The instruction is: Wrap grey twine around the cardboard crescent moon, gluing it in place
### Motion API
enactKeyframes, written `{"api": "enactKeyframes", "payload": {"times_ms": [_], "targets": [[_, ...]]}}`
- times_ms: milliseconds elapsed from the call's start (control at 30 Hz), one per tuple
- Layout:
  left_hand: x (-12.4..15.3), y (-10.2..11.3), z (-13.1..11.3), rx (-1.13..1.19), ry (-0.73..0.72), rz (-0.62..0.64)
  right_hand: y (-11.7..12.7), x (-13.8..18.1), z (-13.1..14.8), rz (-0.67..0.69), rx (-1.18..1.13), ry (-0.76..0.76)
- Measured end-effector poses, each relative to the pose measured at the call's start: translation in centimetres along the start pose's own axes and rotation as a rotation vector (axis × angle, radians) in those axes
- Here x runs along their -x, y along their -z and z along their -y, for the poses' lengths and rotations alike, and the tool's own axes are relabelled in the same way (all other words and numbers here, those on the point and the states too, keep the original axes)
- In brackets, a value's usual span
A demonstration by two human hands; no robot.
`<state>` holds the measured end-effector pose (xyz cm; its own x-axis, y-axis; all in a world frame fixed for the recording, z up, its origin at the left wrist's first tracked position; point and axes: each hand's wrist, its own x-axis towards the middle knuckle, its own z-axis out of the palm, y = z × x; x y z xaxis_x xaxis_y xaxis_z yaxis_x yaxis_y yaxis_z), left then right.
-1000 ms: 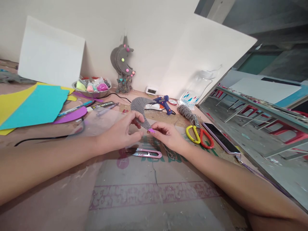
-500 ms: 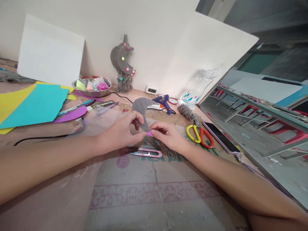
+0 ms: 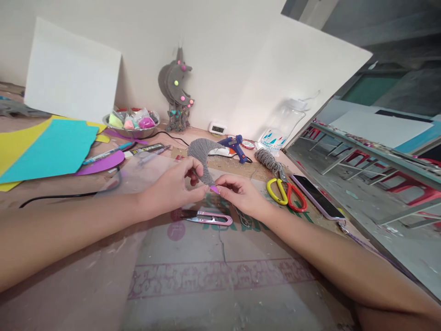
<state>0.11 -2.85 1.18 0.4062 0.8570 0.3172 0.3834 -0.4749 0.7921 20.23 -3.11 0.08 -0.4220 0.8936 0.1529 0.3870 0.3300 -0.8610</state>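
A crescent moon shape (image 3: 203, 151) wrapped in grey yarn is held up over the work surface, its bare purple tip pointing toward me. My left hand (image 3: 175, 184) pinches the crescent near its lower end, thumb below and fingers curled behind. Fingers and thumb of my right hand (image 3: 239, 195) close at the purple tip, where the yarn ends; whether they grip the tip or the thin yarn is too small to tell. Loose grey yarn (image 3: 244, 217) hangs below my right hand. Pink thread snips (image 3: 215, 218) lie on the clear sheet just under both hands.
Behind the hands are a blue glue gun (image 3: 236, 148), a small clock (image 3: 217, 128) and a yarn bundle (image 3: 267, 161). Scissors (image 3: 287, 193) and a phone (image 3: 317, 196) lie right. Foam sheets (image 3: 51, 149) and a bowl (image 3: 131, 133) are left; a finished-looking moon ornament (image 3: 177, 87) hangs behind.
The crescent has tilted slightly left, and my left hand has shifted a little left and up with it. My right hand stays almost in place.
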Motion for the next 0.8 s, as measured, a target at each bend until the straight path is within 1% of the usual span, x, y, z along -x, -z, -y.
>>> {"api": "enactKeyframes", "payload": {"times_ms": [133, 300, 500, 667, 733, 800], "targets": [[-0.04, -0.03, 0.2, 0.022, -0.019, 0.001, 0.0, 0.0, 0.02, -0.023, -0.002, 0.005], [-0.06, -0.02, 0.12, 0.017, -0.007, 0.002, 0.06, -0.05, -0.01, -0.074, 0.02, -0.001], [0.0, -0.11, 0.13, -0.009, 0.008, 0.011, 0.11, -0.04, 0.17, -0.076, 0.034, 0.014], [0.08, -0.17, 0.68, 0.017, -0.057, 0.039, 0.0, -0.14, -0.16, -0.078, 0.032, 0.017], [0.16, -0.08, 0.74, 0.042, -0.107, 0.056, -0.02, -0.17, -0.29, -0.08, 0.027, 0.02], [0.22, 0.05, 0.63, 0.061, -0.122, 0.06, -0.01, -0.16, -0.3, -0.068, 0.021, 0.018]]}}
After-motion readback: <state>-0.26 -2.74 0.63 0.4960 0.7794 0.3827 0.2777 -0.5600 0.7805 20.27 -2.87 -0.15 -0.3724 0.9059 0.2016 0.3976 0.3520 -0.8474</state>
